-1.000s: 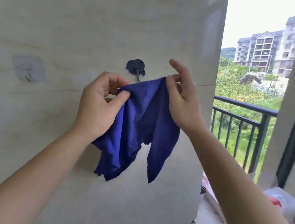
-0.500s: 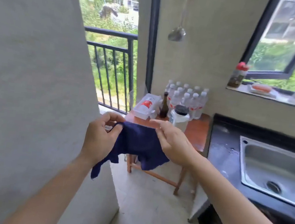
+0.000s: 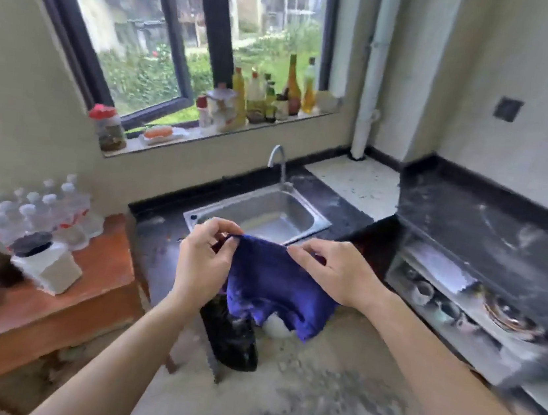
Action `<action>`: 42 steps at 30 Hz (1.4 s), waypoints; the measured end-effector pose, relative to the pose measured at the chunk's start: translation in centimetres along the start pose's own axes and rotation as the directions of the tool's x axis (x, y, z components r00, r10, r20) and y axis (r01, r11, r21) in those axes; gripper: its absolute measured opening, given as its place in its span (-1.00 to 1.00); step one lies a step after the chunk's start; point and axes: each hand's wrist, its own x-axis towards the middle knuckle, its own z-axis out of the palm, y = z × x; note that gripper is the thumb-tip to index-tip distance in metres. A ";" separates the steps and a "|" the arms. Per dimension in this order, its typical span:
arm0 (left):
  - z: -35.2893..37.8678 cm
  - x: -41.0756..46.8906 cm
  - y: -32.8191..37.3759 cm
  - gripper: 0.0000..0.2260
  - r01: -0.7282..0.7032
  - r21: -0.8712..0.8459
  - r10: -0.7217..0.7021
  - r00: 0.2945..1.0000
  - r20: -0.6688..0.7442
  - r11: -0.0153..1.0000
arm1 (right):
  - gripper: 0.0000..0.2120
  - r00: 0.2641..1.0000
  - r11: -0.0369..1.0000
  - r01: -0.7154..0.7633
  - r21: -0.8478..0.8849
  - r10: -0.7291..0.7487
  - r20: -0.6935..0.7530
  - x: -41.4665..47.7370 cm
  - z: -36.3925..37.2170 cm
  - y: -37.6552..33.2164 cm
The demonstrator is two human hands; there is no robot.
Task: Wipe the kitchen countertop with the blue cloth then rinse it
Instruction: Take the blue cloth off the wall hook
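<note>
- Kitchen corner under a wide window — a dark stone table (image 3: 504, 235) ran along two walls, with a steel sink (image 3: 300, 205) set in it and a faucet (image 3: 279, 159) behind.
- Bottles (image 3: 272, 96) lined the window sill; a wooden side table (image 3: 99, 272) at the left carried packed water bottles (image 3: 31, 208).
- The blue cloth (image 3: 276, 287) hung in the air in front of the sink, above the floor, not touching the dark stone table.
- The left hand (image 3: 203, 264) pinched its top left corner between thumb and fingers.
- The right hand (image 3: 337, 273) pinched the top edge at the right — the cloth stretched between both hands and drooped below them.
</note>
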 end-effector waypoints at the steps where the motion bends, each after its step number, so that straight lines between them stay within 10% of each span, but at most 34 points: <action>1: 3.1 0.2 1.6 -0.67 -0.020 -0.020 0.020 0.999 0.037 1.000 | -0.60 0.998 0.999 -0.038 -0.004 0.038 -0.042 -1.2 -2.1 2.2; 10: 31.5 -2.6 14.5 -0.72 -0.147 -0.150 0.195 0.900 0.390 0.978 | -0.76 0.876 0.931 -0.364 -0.021 0.334 -0.348 -14.0 -20.1 23.3; 25: 63.8 0.1 18.4 -0.80 -0.530 -0.243 0.509 0.442 0.739 0.813 | -0.72 0.581 0.649 -0.759 -0.044 0.645 -0.496 -20.9 -31.6 44.6; 37: 85.9 0.4 27.8 -0.55 -0.664 -0.645 0.746 -0.195 0.637 0.377 | -0.58 0.171 0.194 -0.981 -0.020 0.809 -0.563 -27.4 -40.6 52.6; 42: 92.6 -4.2 30.3 -0.47 -0.646 -0.687 0.688 -0.332 0.645 0.332 | -0.57 0.061 0.090 -0.996 0.018 0.794 -0.605 -33.8 -43.1 55.9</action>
